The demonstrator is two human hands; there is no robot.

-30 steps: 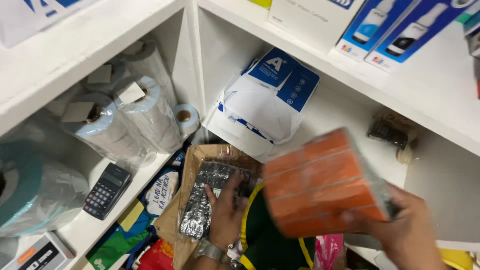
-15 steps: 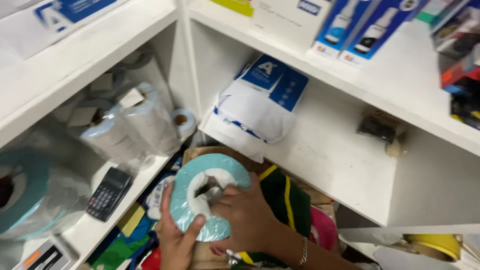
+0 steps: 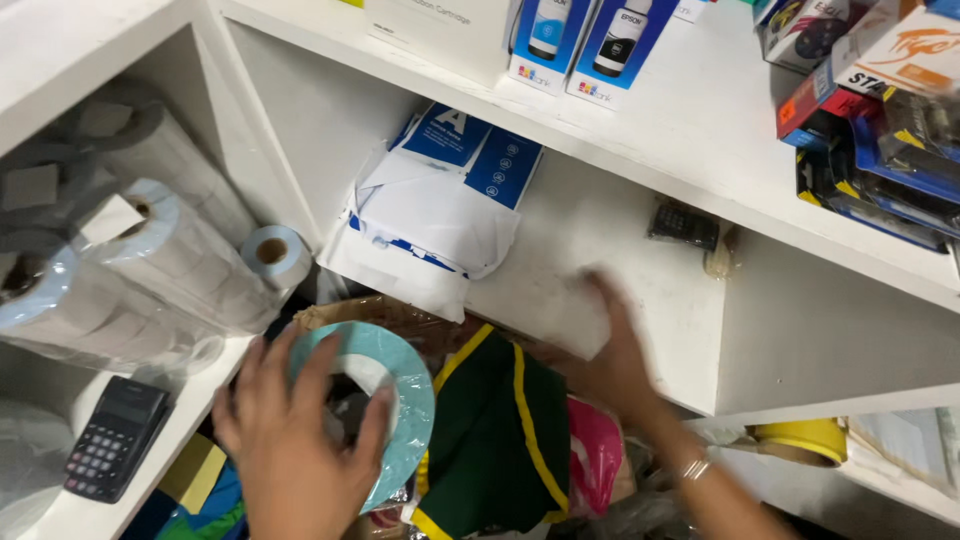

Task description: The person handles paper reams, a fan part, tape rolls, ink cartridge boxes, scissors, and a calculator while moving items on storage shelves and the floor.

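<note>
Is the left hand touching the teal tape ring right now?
Touching. In the head view the left hand grips the tape ring: its fingers wrap over the ring's inner and outer edges, with no gap visible.

Open shelf floor lies right of the paper ream (image 3: pixel 440 215), up to a small dark calculator (image 3: pixel 683 223) far right. Left, wrapped label rolls (image 3: pixel 150 260) crowd the cubby.

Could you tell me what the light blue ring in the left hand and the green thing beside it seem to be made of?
The light blue ring, held by the left hand, looks like tightly wound tape or paper: matte, flat-faced, with a paler core, though which is unclear. The green thing looks like soft woven fabric: it folds and drapes, with yellow trim.
</note>
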